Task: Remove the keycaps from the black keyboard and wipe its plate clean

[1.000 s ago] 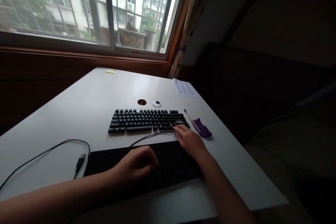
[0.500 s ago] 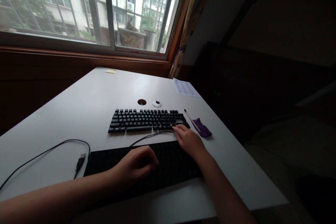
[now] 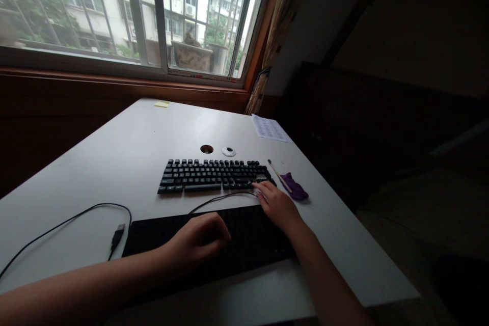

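Note:
Loose black keycaps [image 3: 198,174] lie on the white desk, laid out in rows like a keyboard. My right hand [image 3: 278,204] reaches to their lower right part, its fingers stretched out and slightly apart. A fingertip is at the keycaps; whether it presses on one I cannot tell. Nearer to me sits a black keyboard [image 3: 244,239], dark, its surface detail hard to make out. My left hand [image 3: 202,237] is curled over this keyboard, thumb towards the bent fingers. What the left fingers hold, if anything, is hidden.
A thin brush [image 3: 278,175] lies against a purple cloth [image 3: 296,187] at the right. A black cable with a USB plug [image 3: 117,236] lies at the left. Behind the keycaps are a round desk hole [image 3: 207,148] and a white ring cover [image 3: 228,152]. Printed paper [image 3: 270,128] lies farther back.
My right hand has shifted slightly to the right and its fingers have spread a little. My left hand has stayed in place.

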Available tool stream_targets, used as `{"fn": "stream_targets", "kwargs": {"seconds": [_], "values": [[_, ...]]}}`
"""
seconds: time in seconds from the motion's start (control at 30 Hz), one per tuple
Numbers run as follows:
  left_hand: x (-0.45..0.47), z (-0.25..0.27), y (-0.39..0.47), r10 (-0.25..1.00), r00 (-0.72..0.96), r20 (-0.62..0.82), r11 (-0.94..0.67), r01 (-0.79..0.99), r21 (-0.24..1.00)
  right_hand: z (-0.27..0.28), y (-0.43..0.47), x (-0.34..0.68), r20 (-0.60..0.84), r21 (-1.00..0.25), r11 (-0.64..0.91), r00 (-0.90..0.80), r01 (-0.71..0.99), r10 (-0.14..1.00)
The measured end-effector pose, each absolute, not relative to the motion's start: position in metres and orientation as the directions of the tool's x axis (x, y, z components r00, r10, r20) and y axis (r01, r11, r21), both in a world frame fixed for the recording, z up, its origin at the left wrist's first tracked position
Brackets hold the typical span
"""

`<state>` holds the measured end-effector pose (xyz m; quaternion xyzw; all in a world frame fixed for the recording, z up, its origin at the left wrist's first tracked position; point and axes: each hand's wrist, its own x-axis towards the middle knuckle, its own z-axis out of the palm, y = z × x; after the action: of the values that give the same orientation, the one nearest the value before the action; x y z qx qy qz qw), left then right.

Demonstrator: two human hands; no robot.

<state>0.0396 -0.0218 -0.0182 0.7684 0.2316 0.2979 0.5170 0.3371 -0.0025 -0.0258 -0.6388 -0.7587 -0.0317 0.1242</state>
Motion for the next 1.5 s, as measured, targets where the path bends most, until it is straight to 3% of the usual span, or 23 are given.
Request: {"fn": "stream_targets", "kwargs": {"seconds": [0.7,1.13,1.33,1.5], "values": [[0.042,-0.021,-0.020,0.662,0.710,0.240,-0.366,0.027,0.930,-0.024,-0.001,0.336,0.230,-0.136,0.227,-0.193,0.964,0.954],[0.040,-0.016,-0.022,0.664,0.700,0.263,-0.396,0.031,0.918,-0.006,-0.020,0.340,0.356,-0.245,0.274,-0.176,0.930,0.918],[0.039,-0.018,-0.028,0.671,0.650,0.358,-0.484,0.018,0.875,0.024,-0.059,0.297,0.205,-0.165,0.285,-0.250,0.944,0.946],[0.039,-0.023,-0.032,0.629,0.602,0.492,-0.622,0.010,0.783,0.037,-0.094,0.257,-0.046,-0.113,0.264,-0.270,0.958,0.962]]}}
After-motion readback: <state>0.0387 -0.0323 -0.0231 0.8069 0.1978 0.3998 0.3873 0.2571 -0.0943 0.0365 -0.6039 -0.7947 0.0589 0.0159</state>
